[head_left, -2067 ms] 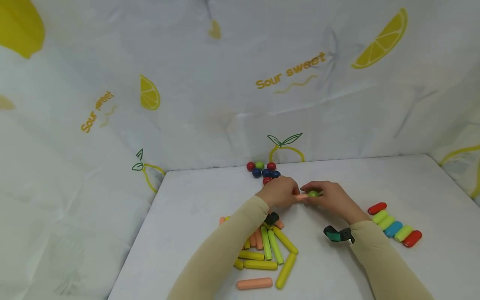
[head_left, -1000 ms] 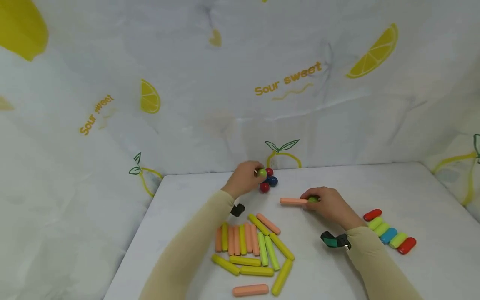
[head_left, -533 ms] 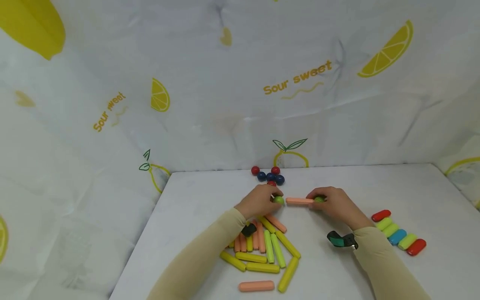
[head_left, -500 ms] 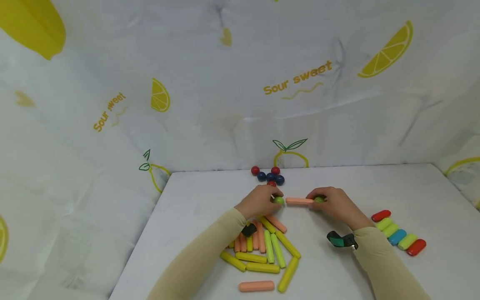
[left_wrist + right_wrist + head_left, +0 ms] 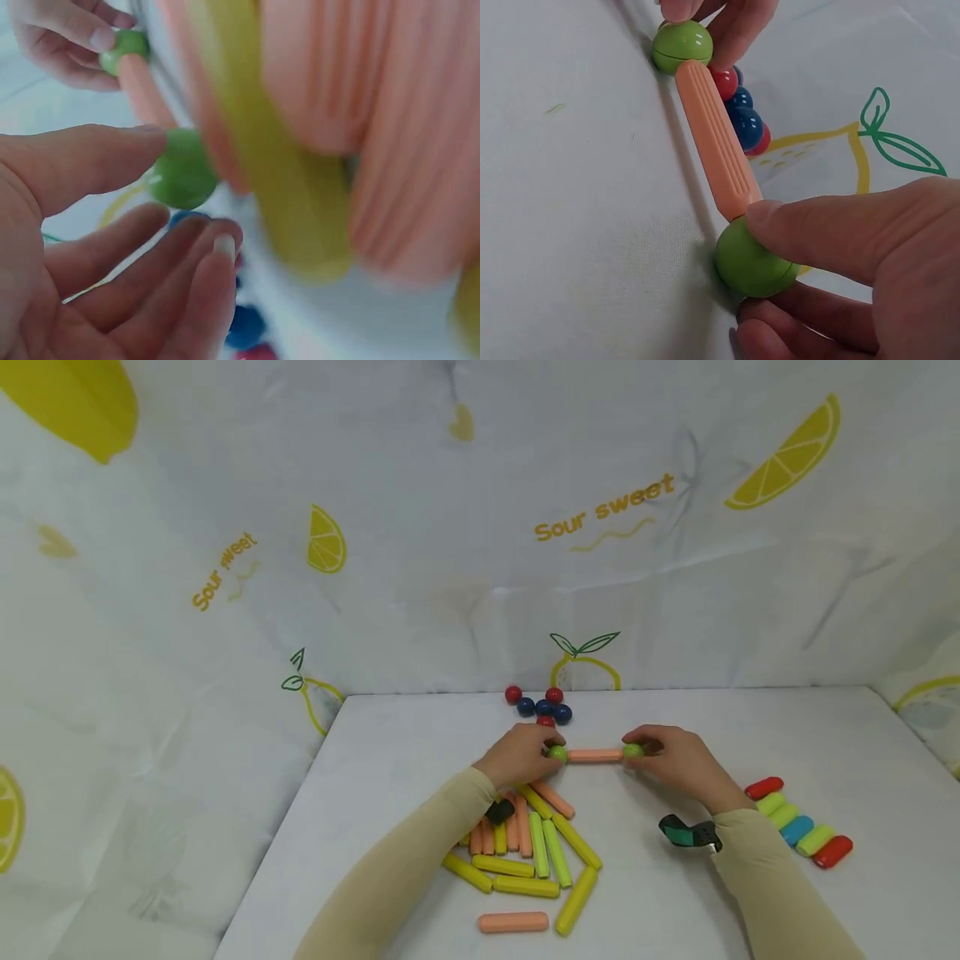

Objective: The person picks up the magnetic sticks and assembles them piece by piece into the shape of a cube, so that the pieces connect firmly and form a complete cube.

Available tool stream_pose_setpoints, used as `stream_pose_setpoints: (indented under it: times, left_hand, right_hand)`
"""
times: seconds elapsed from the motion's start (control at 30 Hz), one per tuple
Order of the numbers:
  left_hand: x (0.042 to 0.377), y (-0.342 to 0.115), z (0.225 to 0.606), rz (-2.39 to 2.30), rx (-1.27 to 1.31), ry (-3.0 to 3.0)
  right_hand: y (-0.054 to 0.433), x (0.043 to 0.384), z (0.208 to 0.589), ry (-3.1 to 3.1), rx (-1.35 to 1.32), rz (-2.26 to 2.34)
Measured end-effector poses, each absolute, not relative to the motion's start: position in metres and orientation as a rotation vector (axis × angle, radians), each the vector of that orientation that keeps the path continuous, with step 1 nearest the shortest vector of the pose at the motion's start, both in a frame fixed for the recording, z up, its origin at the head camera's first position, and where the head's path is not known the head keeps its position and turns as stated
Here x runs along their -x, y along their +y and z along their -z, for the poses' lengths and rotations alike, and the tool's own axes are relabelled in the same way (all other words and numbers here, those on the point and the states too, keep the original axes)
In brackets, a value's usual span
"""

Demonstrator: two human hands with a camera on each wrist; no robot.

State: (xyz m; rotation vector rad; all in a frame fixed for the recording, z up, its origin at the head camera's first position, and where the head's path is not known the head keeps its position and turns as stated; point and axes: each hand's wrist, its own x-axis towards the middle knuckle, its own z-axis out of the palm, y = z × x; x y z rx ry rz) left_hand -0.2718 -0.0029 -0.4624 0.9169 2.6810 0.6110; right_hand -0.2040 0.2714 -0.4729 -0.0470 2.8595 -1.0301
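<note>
A peach magnetic rod [image 5: 595, 756] with lengthwise grooves is held level just above the table, a green ball at each end. My left hand [image 5: 522, 755] pinches the left green ball [image 5: 557, 753], which meets the rod's end. On the other side my right hand [image 5: 678, 762] holds the right green ball [image 5: 756, 259] between thumb and fingers, the thumb tip lying by the rod's end in the right wrist view. In the left wrist view, the thumb touches the near green ball [image 5: 182, 169]; the far fingers partly cover the other one.
Red and dark blue balls [image 5: 543, 707] cluster at the table's back edge. Below my left hand lie several yellow rods [image 5: 527, 887], peach rods and light green rods [image 5: 557, 852], partly under the forearm. Short red, lime and blue pieces [image 5: 797, 831] form a slanted row at right.
My left hand let go of the rod, took a green ball from the back cluster and brought it to the rod's free left end. The gap between them has closed.
</note>
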Motion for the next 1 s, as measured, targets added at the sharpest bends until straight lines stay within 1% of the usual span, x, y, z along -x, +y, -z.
stream_pose_setpoints:
  times: [0.13,0.3,0.4,0.63,0.7,0.77,0.9,1.0]
  left_hand:
    - [0.255,-0.009,0.448,-0.527,-0.936,2.771]
    - [0.234,-0.013,0.438,-0.31,-1.098,2.687]
    - [0.23,-0.012,0.443,-0.202,-1.183,2.603]
    - [0.229,-0.003,0.449,-0.056,-1.271,2.614]
    - [0.228,0.002,0.447,-0.12,-1.229,2.633]
    - [0.226,0.011,0.445,-0.329,-1.128,2.605]
    - [0.218,0.039,0.442,-0.799,-0.809,2.416]
    - [0.212,0.059,0.443,-0.949,-0.557,2.29]
  right_hand:
    - [0.275,0.204,0.473,2.842,0.05,1.049]
    - [0.28,0.205,0.468,2.844,0.049,1.044]
    - [0.284,0.204,0.469,2.834,0.047,1.046]
    - [0.29,0.203,0.474,2.797,0.06,1.082]
    - [0.292,0.204,0.474,2.792,0.069,1.083]
    - [0.293,0.204,0.473,2.79,0.079,1.09]
    - [0.294,0.205,0.469,2.788,0.088,1.107]
    - [0.294,0.204,0.47,2.771,0.081,1.111]
